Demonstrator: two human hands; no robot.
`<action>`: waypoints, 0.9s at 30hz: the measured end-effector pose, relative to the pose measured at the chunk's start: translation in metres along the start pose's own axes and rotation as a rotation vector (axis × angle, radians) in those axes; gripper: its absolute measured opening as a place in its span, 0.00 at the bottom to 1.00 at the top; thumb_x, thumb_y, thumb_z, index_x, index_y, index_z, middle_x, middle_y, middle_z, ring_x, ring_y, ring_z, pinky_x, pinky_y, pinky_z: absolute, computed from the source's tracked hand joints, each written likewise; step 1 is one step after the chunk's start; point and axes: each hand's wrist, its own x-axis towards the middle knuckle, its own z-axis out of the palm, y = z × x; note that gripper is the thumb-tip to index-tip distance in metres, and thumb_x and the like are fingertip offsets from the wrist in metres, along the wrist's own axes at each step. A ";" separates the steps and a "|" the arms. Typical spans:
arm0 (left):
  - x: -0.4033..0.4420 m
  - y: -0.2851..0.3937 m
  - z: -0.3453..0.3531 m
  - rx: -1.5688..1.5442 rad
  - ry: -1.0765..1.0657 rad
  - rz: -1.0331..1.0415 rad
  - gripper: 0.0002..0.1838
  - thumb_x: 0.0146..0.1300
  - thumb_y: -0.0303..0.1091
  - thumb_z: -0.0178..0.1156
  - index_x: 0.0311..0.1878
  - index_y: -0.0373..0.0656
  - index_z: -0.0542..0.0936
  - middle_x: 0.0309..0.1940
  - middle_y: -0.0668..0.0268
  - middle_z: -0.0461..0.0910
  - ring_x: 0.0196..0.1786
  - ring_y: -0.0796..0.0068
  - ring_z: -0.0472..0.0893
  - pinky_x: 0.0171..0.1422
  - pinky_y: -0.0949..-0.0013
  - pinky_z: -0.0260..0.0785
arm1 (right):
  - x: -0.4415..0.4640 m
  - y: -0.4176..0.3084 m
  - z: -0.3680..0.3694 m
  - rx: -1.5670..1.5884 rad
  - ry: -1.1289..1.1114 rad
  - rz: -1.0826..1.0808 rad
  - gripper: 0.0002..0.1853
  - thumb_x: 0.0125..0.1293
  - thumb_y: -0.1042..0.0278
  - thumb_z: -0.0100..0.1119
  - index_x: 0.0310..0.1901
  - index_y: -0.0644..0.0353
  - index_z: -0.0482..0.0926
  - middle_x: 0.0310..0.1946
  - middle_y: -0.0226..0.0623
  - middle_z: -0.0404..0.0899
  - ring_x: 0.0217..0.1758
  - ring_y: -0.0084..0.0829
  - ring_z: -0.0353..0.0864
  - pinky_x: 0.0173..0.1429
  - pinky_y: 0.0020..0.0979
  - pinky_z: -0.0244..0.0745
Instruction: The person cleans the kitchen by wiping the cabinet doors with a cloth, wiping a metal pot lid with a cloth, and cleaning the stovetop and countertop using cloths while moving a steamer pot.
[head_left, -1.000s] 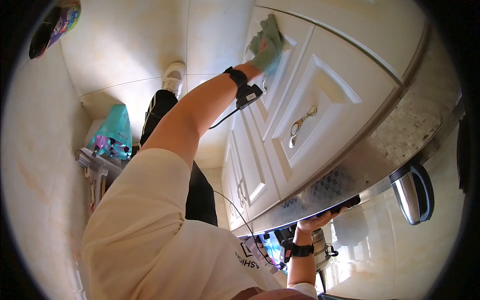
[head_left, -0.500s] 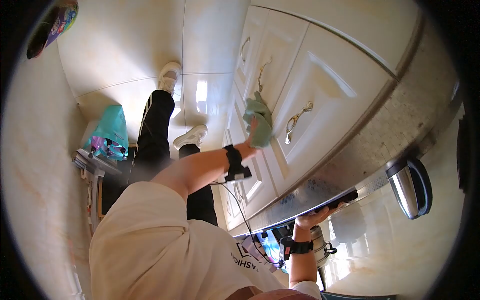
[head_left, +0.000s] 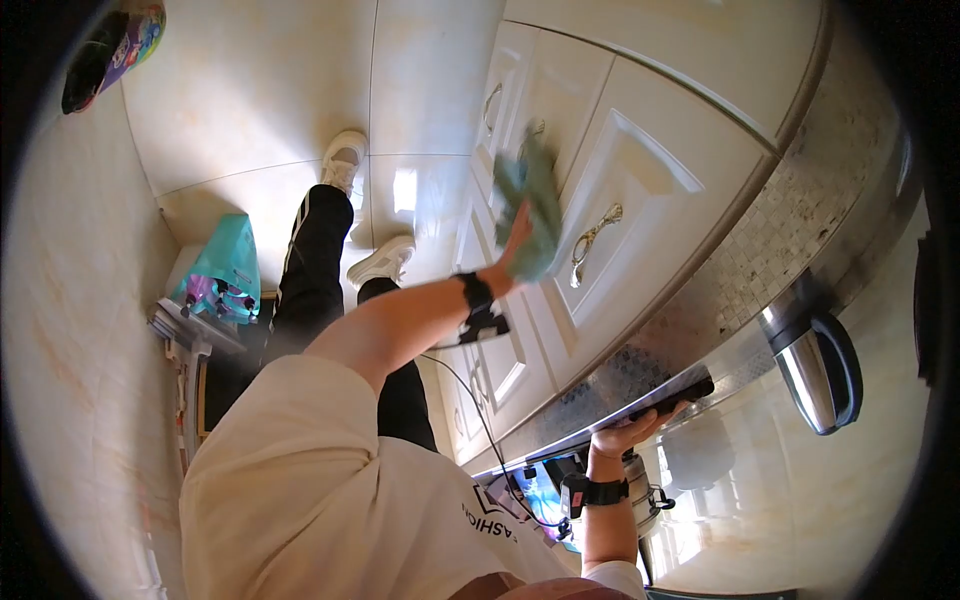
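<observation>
A green cloth (head_left: 540,205) is bunched in my left hand (head_left: 522,245), which reaches across to the white cabinet doors (head_left: 640,190). Cloth and fingers are blurred by motion, close to a brass-coloured door handle (head_left: 597,243). My right hand (head_left: 628,432) lies along the counter edge with its fingers stretched out, touching a dark elongated object (head_left: 690,398); what that object is I cannot make out. Both wrists carry black straps with small devices, and a thin cable runs between the arms.
A steel jug with a black handle (head_left: 815,370) stands on the speckled counter (head_left: 755,225). A teal bag (head_left: 232,265) with bottles sits at the left wall by a metal frame (head_left: 185,335). A colourful package (head_left: 125,50) lies at the far left.
My left hand has moved the green cloth slightly up and right across the cabinet fronts, and the cloth has spread out more. My right hand stays at the counter edge.
</observation>
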 end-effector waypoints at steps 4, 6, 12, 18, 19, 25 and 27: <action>0.003 -0.009 -0.008 -0.169 -0.195 -0.074 0.15 0.70 0.36 0.60 0.57 0.44 0.81 0.46 0.67 0.83 0.49 0.72 0.81 0.55 0.68 0.76 | -0.012 0.006 0.002 -0.035 -0.013 0.033 0.35 0.80 0.43 0.33 0.81 0.48 0.44 0.78 0.67 0.44 0.79 0.74 0.49 0.75 0.74 0.50; 0.029 0.001 -0.011 -0.728 -0.473 -0.358 0.16 0.66 0.35 0.64 0.56 0.43 0.80 0.49 0.64 0.82 0.54 0.70 0.80 0.56 0.65 0.76 | -0.006 0.001 0.002 -0.037 -0.010 0.031 0.34 0.81 0.44 0.32 0.81 0.48 0.44 0.78 0.66 0.44 0.78 0.74 0.49 0.75 0.74 0.51; 0.172 -0.008 0.011 0.600 -0.474 0.477 0.44 0.63 0.38 0.65 0.79 0.38 0.55 0.79 0.47 0.52 0.80 0.53 0.56 0.84 0.58 0.47 | -0.007 0.002 -0.002 -0.045 -0.006 -0.026 0.35 0.79 0.53 0.48 0.79 0.55 0.47 0.76 0.72 0.47 0.78 0.73 0.52 0.76 0.69 0.53; -0.003 -0.006 -0.011 0.142 -0.218 0.023 0.39 0.75 0.47 0.52 0.80 0.37 0.51 0.79 0.52 0.54 0.80 0.58 0.56 0.84 0.61 0.48 | -0.008 0.002 0.003 -0.017 -0.016 0.013 0.32 0.81 0.46 0.30 0.81 0.47 0.43 0.78 0.67 0.43 0.79 0.74 0.48 0.75 0.75 0.49; -0.015 -0.029 -0.026 0.093 -0.184 -0.020 0.38 0.76 0.47 0.51 0.80 0.39 0.52 0.78 0.53 0.56 0.79 0.59 0.58 0.83 0.60 0.49 | -0.014 0.004 0.003 -0.010 -0.020 0.024 0.33 0.81 0.45 0.33 0.81 0.48 0.44 0.78 0.68 0.43 0.79 0.74 0.47 0.75 0.74 0.49; 0.094 0.005 0.013 0.546 -0.209 0.265 0.31 0.66 0.42 0.57 0.70 0.37 0.69 0.73 0.49 0.62 0.76 0.56 0.59 0.80 0.53 0.52 | -0.010 -0.001 -0.003 -0.008 -0.042 0.035 0.35 0.80 0.43 0.39 0.80 0.52 0.49 0.78 0.69 0.45 0.79 0.75 0.48 0.75 0.74 0.50; 0.178 0.033 0.042 1.238 -0.104 0.665 0.32 0.61 0.42 0.59 0.67 0.33 0.73 0.75 0.42 0.59 0.79 0.48 0.52 0.82 0.47 0.46 | -0.007 -0.003 -0.002 -0.027 -0.061 0.124 0.34 0.79 0.43 0.39 0.78 0.53 0.52 0.77 0.70 0.46 0.78 0.74 0.50 0.76 0.73 0.51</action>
